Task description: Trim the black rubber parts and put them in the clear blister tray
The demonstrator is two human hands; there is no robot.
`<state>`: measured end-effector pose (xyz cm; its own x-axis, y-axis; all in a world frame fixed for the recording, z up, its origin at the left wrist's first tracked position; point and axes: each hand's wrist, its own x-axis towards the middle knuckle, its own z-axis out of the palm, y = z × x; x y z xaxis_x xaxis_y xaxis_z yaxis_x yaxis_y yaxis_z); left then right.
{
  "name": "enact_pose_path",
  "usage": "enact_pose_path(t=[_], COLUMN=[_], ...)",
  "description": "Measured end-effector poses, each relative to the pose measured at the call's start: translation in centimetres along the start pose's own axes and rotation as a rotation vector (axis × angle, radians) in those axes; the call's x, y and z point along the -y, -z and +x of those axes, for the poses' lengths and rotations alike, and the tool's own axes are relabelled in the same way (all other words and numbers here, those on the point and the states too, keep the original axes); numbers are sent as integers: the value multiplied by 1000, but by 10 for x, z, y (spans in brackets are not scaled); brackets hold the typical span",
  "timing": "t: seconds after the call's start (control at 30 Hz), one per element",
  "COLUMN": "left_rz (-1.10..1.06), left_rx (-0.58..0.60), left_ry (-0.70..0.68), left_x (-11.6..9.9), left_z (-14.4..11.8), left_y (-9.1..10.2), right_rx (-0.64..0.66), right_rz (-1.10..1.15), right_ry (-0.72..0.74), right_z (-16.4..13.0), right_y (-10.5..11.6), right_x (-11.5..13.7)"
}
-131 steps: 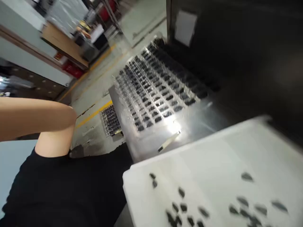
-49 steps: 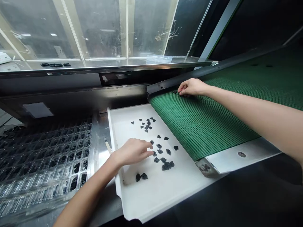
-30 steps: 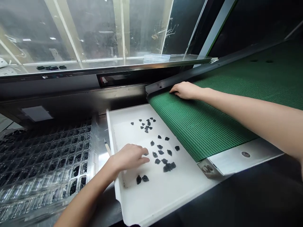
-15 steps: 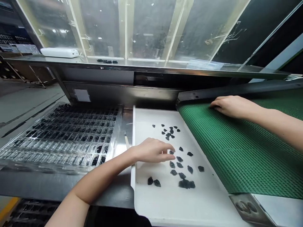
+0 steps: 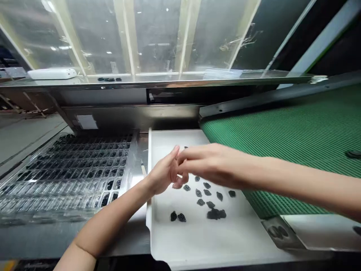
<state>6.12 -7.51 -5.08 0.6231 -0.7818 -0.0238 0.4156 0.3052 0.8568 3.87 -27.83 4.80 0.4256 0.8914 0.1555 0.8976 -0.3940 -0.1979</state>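
Observation:
My left hand (image 5: 166,171) is turned partly palm up above the white tray (image 5: 180,241), its fingers curled and its thumb raised. My right hand (image 5: 208,163) meets it from the right, with fingertips pressed together at the left palm. Whatever lies between the two hands is hidden. Below and beside them, several small black oval parts (image 5: 207,192) lie scattered on the tray. Two more black parts (image 5: 182,217) rest apart nearer the front, and a dark clump of parts (image 5: 216,213) sits to their right.
A clear compartmented tray (image 5: 84,165), partly filled with black parts, lies at left. A pen-like tool (image 5: 143,168) rests between the trays. The green conveyor belt (image 5: 282,131) slopes along the right, carrying a dark part (image 5: 352,154). A metal shelf (image 5: 158,82) crosses the back.
My right hand has left the green belt and come across to my left hand. The left hand has lifted, turned over and curled its fingers. The view has shifted right.

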Motion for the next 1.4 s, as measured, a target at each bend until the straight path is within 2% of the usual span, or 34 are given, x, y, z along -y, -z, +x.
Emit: enact_pose_path(t=[0.1,0.17,0.27,0.37,0.47,0.53,0.6,0.67,0.7,0.77,0.8,0.9,1.0,1.13,1.27,1.4], left_rz=[-135,-205,-252,-222,-154,-108,-54,9,38,81,99,154,184,194,205,207], left_rx=[-60,-156,-249,-251,-219,-228,-242,-228,-221,-210,-209,-213,-216,-208,-205,-193], left_ry=[135,164,141,89,17,-25,-44,-53,-60,-81,-90,-106,-112,-118,-138,-200], left_x=[6,7,5,2,2,3,5,7,8,9,9,9,9,11,13,18], left_z=[-6,-7,-4,-2,-3,-4,-5,-6,-6,-7,-7,-6,-7,-6,-5,-6], left_y=[-14,-18,-16,-11,-7,-4,-2,-1,0,0,0,1,1,2,3,-1], right_rx=[62,119,125,89,-22,-107,-132,-57,23,160,184,153,57,-9,-39,5], right_rz=[-176,-257,-280,-318,-343,-346,-434,-502,-499,-421,-375,-205,-52,89,95,23], right_ry=[96,119,92,91,23,-183,-471,-884,-1089,-1414,-1501,-1585,-1590,-1569,-1608,-1616], right_z=[8,9,8,6,-10,-38,-82,-139,-168,-222,-243,-278,-277,-266,-268,-261], right_y=[-14,-17,-14,6,49,85,117,136,141,139,134,115,102,102,103,94], right_x=[20,18,7,0,-3,-5,-8,-10,-10,-9,-8,-3,-1,-4,-11,-15])
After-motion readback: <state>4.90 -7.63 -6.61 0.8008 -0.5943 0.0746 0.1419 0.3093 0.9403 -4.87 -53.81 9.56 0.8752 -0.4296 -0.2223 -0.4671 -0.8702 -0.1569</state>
